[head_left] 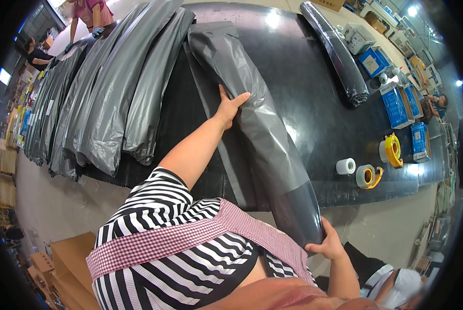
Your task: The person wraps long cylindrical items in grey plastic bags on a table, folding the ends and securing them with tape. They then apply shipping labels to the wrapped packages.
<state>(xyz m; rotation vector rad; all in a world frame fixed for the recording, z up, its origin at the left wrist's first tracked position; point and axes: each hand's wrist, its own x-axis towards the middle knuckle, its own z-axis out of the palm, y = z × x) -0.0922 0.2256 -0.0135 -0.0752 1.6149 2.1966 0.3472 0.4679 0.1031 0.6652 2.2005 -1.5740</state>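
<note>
A long roll (293,201) lies across the black table, its near end poking past the front edge. Grey plastic film (262,124) covers most of it, while the near end shows dark, glossy wrap. My left hand (231,107) grips the left side of the film around mid-length, thumb on top and fingers partly hidden. At the near end my right hand (328,243) is closed around the roll from the right. A flat strip of the same film (236,165) lies along the roll's left side.
Several grey-wrapped rolls (107,108) lie at the left. A dark, clear-wrapped roll (337,57) rests at the far right. Tape rolls (346,166), a yellow tape dispenser (393,151) and blue boxes (396,105) stand on the right. Another person (91,14) stands at the far left.
</note>
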